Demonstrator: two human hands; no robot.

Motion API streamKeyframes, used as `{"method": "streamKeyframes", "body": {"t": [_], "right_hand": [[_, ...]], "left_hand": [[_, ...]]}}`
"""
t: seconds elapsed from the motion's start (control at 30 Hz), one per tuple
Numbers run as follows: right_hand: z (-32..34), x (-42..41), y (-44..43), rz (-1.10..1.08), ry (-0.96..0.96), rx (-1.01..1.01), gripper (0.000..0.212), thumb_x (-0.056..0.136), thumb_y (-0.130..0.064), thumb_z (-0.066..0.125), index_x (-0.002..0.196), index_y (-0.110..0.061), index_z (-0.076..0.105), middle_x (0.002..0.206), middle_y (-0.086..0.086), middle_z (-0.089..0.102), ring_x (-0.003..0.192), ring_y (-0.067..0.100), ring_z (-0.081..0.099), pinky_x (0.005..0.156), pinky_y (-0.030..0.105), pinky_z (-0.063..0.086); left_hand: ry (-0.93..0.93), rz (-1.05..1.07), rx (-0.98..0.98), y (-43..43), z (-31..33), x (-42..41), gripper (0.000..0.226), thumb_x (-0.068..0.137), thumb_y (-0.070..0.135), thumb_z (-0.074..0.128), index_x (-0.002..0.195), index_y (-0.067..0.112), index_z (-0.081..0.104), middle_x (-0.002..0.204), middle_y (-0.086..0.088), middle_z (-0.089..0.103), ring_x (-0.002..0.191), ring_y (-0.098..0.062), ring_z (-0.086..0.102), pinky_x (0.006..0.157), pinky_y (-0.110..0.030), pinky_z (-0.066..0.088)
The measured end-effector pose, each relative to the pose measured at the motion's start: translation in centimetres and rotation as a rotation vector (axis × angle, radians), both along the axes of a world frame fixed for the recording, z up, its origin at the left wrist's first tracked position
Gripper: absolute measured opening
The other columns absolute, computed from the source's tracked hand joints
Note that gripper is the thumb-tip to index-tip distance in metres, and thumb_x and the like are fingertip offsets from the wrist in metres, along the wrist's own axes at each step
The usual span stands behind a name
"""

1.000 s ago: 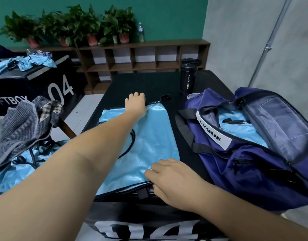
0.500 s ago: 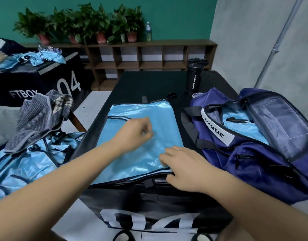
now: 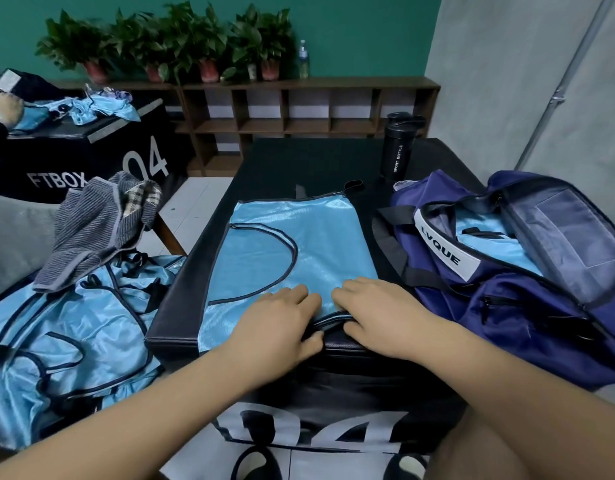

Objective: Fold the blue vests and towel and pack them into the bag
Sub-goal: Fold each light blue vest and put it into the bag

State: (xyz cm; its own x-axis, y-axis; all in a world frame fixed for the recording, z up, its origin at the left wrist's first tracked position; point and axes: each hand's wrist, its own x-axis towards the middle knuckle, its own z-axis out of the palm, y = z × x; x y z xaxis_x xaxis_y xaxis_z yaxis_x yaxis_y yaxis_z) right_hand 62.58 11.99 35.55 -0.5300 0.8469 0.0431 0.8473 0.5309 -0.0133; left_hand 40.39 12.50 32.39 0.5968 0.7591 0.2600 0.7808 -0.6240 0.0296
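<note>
Head view: vest (image 3: 292,258), flat on black box (image 3: 174,306), centre. Left hand (image 3: 278,327) and right hand (image 3: 379,317) lie side by side at its near hem, fingers on top, thumbs tucked below, pinching the edge. Bag (image 3: 507,306), right of box, unzipped, folded vest (image 3: 486,244) inside. Loose vests (image 3: 56,341) heaped left, striped towel (image 3: 91,230) lying on them. Bottle (image 3: 399,147) upright, far side, beyond bag.

Flat blue vest (image 3: 299,244) beside open bag (image 3: 500,306)
</note>
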Motion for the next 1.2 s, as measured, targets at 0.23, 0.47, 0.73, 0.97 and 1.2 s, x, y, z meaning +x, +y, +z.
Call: {"method": "streamKeyframes", "body": {"t": [0.23, 0.47, 0.73, 0.97, 1.2], "right_hand": [[0.0, 1.2, -0.1, -0.042, -0.018, -0.037, 0.024, 0.087, -0.029, 0.063, 0.103, -0.028, 0.046, 0.103, -0.007, 0.048, 0.102, 0.022, 0.051, 0.082, 0.037, 0.04], [0.4, 2.7, 0.2, -0.096, -0.018, -0.052, 0.026, 0.095, -0.032, 0.06, 0.12, -0.026, 0.055, 0.104, -0.008, 0.048, 0.108, 0.019, 0.052, 0.076, 0.032, 0.03], [0.7, 3.9, 0.2, -0.143, 0.228, -0.147, 0.02, 0.091, -0.028, 0.066, 0.11, -0.03, 0.06, 0.098, -0.011, 0.056, 0.09, 0.011, 0.053, 0.075, 0.035, 0.047], [1.2, 4.5, 0.4, -0.249, 0.459, -0.185, 0.036, 0.086, -0.025, 0.073, 0.113, -0.045, 0.061, 0.084, -0.008, 0.065, 0.075, 0.009, 0.058, 0.075, 0.036, 0.052], [1.3, 4.6, 1.4, -0.315, 0.705, -0.251, 0.036, 0.086, -0.021, 0.072, 0.11, -0.046, 0.063, 0.076, 0.008, 0.063, 0.064, 0.015, 0.047, 0.066, 0.035, 0.039]], "left_hand": [[0.024, 0.0, -0.263, 0.5, 1.6, -2.6, 0.035, 0.087, 0.056, 0.067, 0.097, 0.034, 0.043, 0.097, 0.011, 0.049, 0.087, -0.015, 0.052, 0.07, -0.035, 0.043], [0.141, 0.098, -0.346, 1.1, 2.0, -5.8, 0.041, 0.072, 0.041, 0.075, 0.095, 0.033, 0.042, 0.096, 0.011, 0.049, 0.078, -0.01, 0.053, 0.064, -0.038, 0.05], [0.086, 0.055, -0.448, 2.1, 2.8, -7.5, 0.027, 0.072, 0.034, 0.072, 0.084, 0.032, 0.048, 0.085, 0.011, 0.058, 0.077, -0.01, 0.056, 0.069, -0.041, 0.053], [-0.09, 0.056, -0.502, 3.3, 4.8, -8.9, 0.017, 0.089, 0.03, 0.076, 0.085, 0.029, 0.06, 0.081, 0.012, 0.067, 0.073, -0.008, 0.058, 0.069, -0.023, 0.047], [-0.342, 0.134, -0.685, 3.9, 6.0, -9.2, 0.013, 0.096, 0.028, 0.071, 0.091, 0.023, 0.06, 0.064, 0.004, 0.053, 0.057, -0.016, 0.04, 0.058, -0.033, 0.035]]}}
